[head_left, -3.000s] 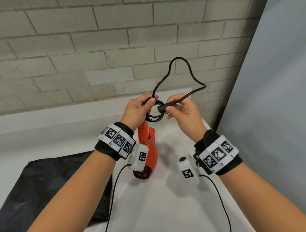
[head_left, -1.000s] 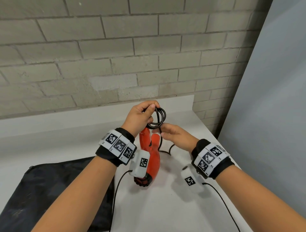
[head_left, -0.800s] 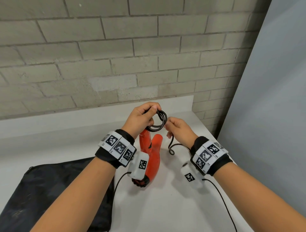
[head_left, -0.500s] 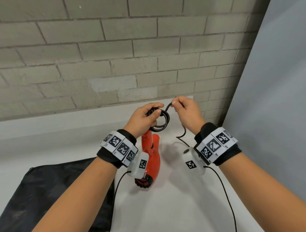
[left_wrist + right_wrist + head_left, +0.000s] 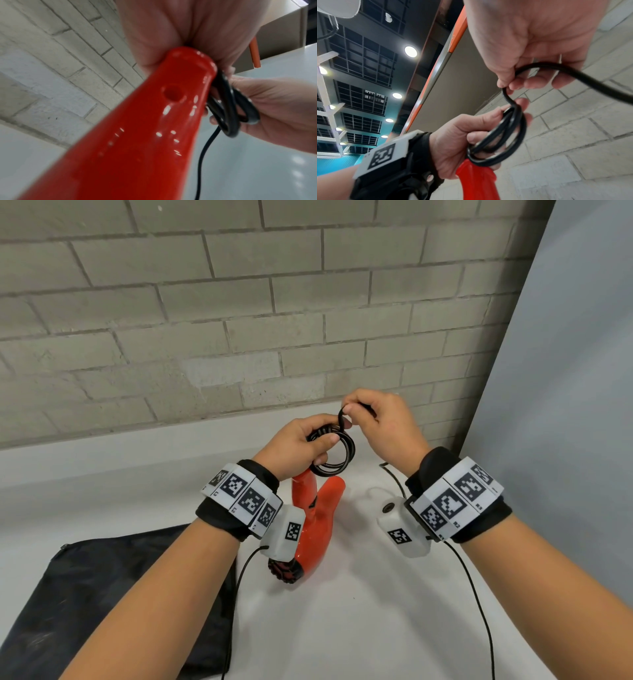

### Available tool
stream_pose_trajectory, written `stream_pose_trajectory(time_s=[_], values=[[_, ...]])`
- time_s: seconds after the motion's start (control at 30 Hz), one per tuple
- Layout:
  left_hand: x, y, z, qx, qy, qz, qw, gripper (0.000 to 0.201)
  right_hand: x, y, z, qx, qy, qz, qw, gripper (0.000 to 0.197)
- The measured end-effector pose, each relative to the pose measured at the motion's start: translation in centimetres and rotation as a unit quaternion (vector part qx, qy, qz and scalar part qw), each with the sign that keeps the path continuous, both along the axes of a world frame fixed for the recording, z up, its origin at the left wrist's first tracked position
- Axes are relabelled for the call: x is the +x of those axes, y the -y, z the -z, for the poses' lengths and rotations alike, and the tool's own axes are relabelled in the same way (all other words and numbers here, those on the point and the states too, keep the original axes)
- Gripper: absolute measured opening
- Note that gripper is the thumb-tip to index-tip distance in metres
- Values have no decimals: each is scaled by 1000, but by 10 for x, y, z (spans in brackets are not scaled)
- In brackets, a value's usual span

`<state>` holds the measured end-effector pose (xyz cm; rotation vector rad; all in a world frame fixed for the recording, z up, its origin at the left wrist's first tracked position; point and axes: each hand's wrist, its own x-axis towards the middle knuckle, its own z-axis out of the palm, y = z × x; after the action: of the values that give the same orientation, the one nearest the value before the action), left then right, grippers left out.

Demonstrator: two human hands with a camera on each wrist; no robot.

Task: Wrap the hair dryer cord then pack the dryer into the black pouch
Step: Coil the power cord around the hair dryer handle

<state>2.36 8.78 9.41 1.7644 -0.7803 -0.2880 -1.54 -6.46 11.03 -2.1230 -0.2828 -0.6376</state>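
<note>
The hair dryer [image 5: 317, 529] is hanging red and glossy just below my wrists, its folded handle pointing up toward my left hand [image 5: 296, 445] and its grille end dipping toward the white table [image 5: 359, 628]. Nearest to me, at the left, the black pouch [image 5: 113, 594] is lying flat on that table, partly under my left forearm, well apart from the dryer's cord [image 5: 334, 455]. I am wearing black wrist bands with white marker blocks [image 5: 245, 496] on both arms, and thin black wires are trailing from them across the table.

A little farther out, my left hand is curling its fingers and thumb around the coiled loops of cord, holding them bunched right at the tip of the dryer's handle; the right wrist view is showing the loops stacked against my thumb. Just beside it, my right hand [image 5: 380, 422] is pinching a free stretch of the same cord between thumb and forefinger, lifting it a touch above the coil, with the remaining length sagging down behind my right wrist.

Beyond both hands the table is meeting a pale grey brick wall [image 5: 239, 302], and a plain grey panel [image 5: 565, 371] is standing at the right
</note>
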Motion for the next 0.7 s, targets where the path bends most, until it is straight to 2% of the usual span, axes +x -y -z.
stream_pose_trajectory(time_s=[0.13,0.23,0.33,0.43,0.53,0.7], values=[[-1,7,5,-20,0,-47,999,22,4,17,17,39,-28,16,999,12],[-4,10,5,-44,-10,-72,996,18,3,38,49,26,-137,94,986,35],[-4,12,4,-60,-18,-83,995,18,0,56,90,-66,-315,154,934,51],[-6,12,3,-67,-24,-89,993,20,-1,65,130,-183,-441,153,865,51],[-6,12,3,-63,-21,-81,995,18,-4,64,152,-241,-471,145,836,40],[-6,12,3,-67,-22,-86,994,16,-1,67,163,-287,-454,195,821,30]])
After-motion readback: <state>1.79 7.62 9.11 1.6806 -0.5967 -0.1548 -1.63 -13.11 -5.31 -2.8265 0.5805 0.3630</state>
